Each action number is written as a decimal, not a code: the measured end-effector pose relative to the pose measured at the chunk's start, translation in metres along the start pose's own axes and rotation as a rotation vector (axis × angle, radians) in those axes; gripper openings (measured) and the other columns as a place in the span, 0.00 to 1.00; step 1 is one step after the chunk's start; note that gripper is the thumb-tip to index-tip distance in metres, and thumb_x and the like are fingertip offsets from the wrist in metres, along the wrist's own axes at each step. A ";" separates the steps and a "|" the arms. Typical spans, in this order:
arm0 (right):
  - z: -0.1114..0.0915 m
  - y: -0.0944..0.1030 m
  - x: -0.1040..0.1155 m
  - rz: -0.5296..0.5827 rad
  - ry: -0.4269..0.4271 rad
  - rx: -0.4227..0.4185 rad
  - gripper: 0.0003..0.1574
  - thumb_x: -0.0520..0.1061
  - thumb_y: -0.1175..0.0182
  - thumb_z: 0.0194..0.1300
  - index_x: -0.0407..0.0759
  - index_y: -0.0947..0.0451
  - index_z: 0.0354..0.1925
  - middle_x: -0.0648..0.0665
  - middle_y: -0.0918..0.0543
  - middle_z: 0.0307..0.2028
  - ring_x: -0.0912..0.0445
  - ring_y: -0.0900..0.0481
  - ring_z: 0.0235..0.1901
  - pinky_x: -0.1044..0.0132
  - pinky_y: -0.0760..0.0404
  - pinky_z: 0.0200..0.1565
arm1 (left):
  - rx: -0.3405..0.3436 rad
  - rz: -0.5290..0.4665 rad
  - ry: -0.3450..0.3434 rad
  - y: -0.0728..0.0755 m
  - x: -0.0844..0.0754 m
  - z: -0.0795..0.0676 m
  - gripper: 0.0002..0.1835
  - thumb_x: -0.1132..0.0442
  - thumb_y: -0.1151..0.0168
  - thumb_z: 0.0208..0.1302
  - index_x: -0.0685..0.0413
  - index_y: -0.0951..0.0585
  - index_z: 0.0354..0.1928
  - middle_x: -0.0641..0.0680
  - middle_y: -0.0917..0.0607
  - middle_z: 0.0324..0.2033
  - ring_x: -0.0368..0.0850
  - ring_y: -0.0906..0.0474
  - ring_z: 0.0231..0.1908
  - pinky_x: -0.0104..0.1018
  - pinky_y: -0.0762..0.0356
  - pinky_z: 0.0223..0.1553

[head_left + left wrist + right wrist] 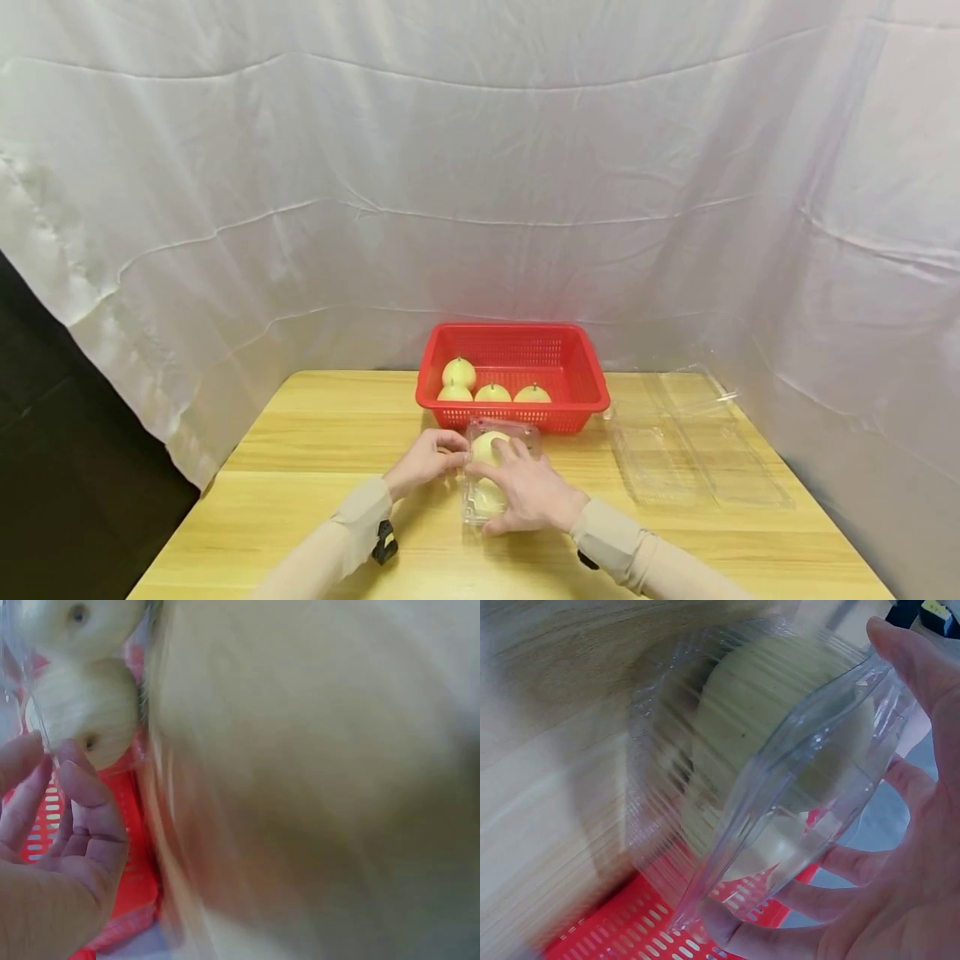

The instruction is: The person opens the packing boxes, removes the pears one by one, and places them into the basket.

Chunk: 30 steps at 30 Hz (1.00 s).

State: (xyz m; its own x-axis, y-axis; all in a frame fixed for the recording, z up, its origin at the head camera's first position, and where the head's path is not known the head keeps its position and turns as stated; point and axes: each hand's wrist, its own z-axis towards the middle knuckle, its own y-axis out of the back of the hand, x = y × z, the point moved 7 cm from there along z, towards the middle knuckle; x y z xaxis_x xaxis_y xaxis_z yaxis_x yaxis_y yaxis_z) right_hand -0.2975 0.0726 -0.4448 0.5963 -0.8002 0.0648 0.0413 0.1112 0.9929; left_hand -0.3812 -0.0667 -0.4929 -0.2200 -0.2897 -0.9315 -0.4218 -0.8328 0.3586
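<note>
A clear plastic clamshell box (474, 515) lies in front of the red basket, with two pale yellow round fruits (489, 497) inside. At its left edge my left hand (426, 463) pinches the thin plastic between thumb and fingertips, close beside the fruits (90, 712) in the left wrist view. My right hand (534, 493) spreads over the box from the right, its fingers laid across the top and the thumb at the near side. In the right wrist view, the box's folded rim (742, 787) runs between thumb and forefinger, and the fruit shows through the ribbed wall.
Behind the box stands a red perforated basket (517, 407) holding several pale yellow fruits (459, 372) with short stems, grouped at its left and front. Open clear plastic clamshells (652, 462) lie on the right of the wooden table (300, 492). A pale curtain (480, 167) hangs behind.
</note>
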 end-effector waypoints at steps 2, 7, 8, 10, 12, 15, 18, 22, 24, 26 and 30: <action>0.000 0.000 -0.001 0.020 0.000 -0.004 0.55 0.71 0.28 0.43 0.73 0.37 0.69 0.40 0.34 0.63 0.40 0.34 0.63 0.33 0.23 0.42 | 0.044 0.004 0.003 -0.003 -0.001 -0.006 0.07 0.66 0.37 0.64 0.58 0.15 0.43 0.54 0.16 0.36 0.44 0.22 0.27 0.33 0.25 0.27; 0.000 -0.002 -0.002 0.042 -0.017 -0.005 0.56 0.71 0.28 0.44 0.75 0.40 0.70 0.39 0.34 0.64 0.40 0.34 0.62 0.32 0.23 0.43 | 0.119 0.011 -0.005 -0.008 -0.002 -0.018 0.08 0.67 0.36 0.63 0.58 0.14 0.42 0.54 0.15 0.33 0.41 0.25 0.25 0.29 0.27 0.25; 0.000 -0.002 -0.002 0.047 -0.021 -0.006 0.56 0.70 0.28 0.43 0.75 0.39 0.70 0.39 0.34 0.64 0.40 0.34 0.62 0.32 0.24 0.43 | 0.128 0.012 -0.011 -0.008 -0.002 -0.019 0.08 0.67 0.36 0.62 0.59 0.13 0.42 0.55 0.15 0.32 0.40 0.26 0.25 0.29 0.28 0.25; 0.000 -0.001 -0.003 0.050 -0.026 -0.007 0.55 0.70 0.28 0.43 0.75 0.38 0.69 0.39 0.34 0.63 0.41 0.34 0.62 0.32 0.24 0.43 | 0.153 0.003 -0.017 -0.008 -0.002 -0.022 0.08 0.67 0.35 0.61 0.60 0.13 0.42 0.60 0.14 0.30 0.39 0.27 0.23 0.28 0.28 0.25; 0.001 -0.001 -0.003 0.054 -0.028 -0.006 0.53 0.70 0.28 0.43 0.74 0.36 0.68 0.40 0.33 0.63 0.41 0.34 0.62 0.32 0.23 0.43 | 0.186 -0.017 -0.022 -0.008 -0.002 -0.024 0.09 0.68 0.35 0.61 0.62 0.13 0.42 0.64 0.16 0.29 0.38 0.28 0.22 0.28 0.28 0.25; 0.001 -0.001 -0.003 0.045 -0.029 -0.005 0.51 0.70 0.28 0.43 0.72 0.34 0.66 0.41 0.33 0.62 0.41 0.34 0.62 0.33 0.23 0.43 | 0.259 -0.060 -0.013 -0.009 0.000 -0.027 0.11 0.69 0.36 0.60 0.65 0.14 0.44 0.64 0.14 0.32 0.37 0.27 0.23 0.28 0.27 0.26; 0.002 -0.002 -0.004 0.034 -0.030 -0.005 0.51 0.71 0.28 0.43 0.72 0.34 0.66 0.41 0.33 0.62 0.41 0.34 0.62 0.33 0.23 0.43 | 0.338 -0.088 -0.006 -0.012 0.001 -0.031 0.13 0.70 0.35 0.58 0.67 0.16 0.46 0.56 0.12 0.35 0.36 0.24 0.25 0.28 0.25 0.28; 0.001 -0.002 -0.003 0.022 -0.027 -0.007 0.51 0.71 0.28 0.43 0.72 0.34 0.66 0.40 0.33 0.62 0.41 0.34 0.62 0.34 0.22 0.43 | 0.424 -0.099 -0.013 -0.017 0.000 -0.033 0.14 0.70 0.33 0.58 0.68 0.17 0.45 0.46 0.14 0.31 0.35 0.23 0.26 0.27 0.25 0.28; 0.001 -0.001 -0.003 0.019 -0.024 -0.009 0.51 0.71 0.28 0.43 0.72 0.34 0.66 0.40 0.34 0.63 0.41 0.34 0.62 0.34 0.22 0.43 | 0.450 -0.116 -0.010 -0.020 -0.001 -0.032 0.12 0.70 0.34 0.58 0.70 0.18 0.44 0.46 0.15 0.29 0.36 0.23 0.25 0.28 0.25 0.28; 0.001 -0.001 -0.002 0.018 -0.020 -0.012 0.52 0.71 0.28 0.43 0.72 0.34 0.66 0.39 0.34 0.63 0.41 0.35 0.62 0.33 0.22 0.43 | 0.473 -0.138 0.009 -0.022 0.000 -0.032 0.12 0.70 0.35 0.59 0.71 0.19 0.43 0.47 0.15 0.28 0.37 0.22 0.25 0.28 0.23 0.29; 0.001 0.000 -0.001 0.020 -0.010 -0.018 0.52 0.71 0.28 0.43 0.71 0.34 0.67 0.38 0.35 0.64 0.40 0.35 0.64 0.32 0.23 0.43 | 0.490 -0.195 0.049 -0.024 0.002 -0.031 0.13 0.70 0.36 0.60 0.74 0.20 0.44 0.49 0.14 0.29 0.40 0.19 0.26 0.29 0.20 0.30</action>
State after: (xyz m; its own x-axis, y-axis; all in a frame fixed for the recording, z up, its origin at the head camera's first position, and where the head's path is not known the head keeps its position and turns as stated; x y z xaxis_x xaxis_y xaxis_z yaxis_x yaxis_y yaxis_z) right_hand -0.2989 0.0732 -0.4447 0.5891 -0.8035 0.0861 0.0436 0.1380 0.9895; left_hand -0.3443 -0.0619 -0.5052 -0.0601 -0.1832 -0.9812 -0.8149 -0.5586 0.1542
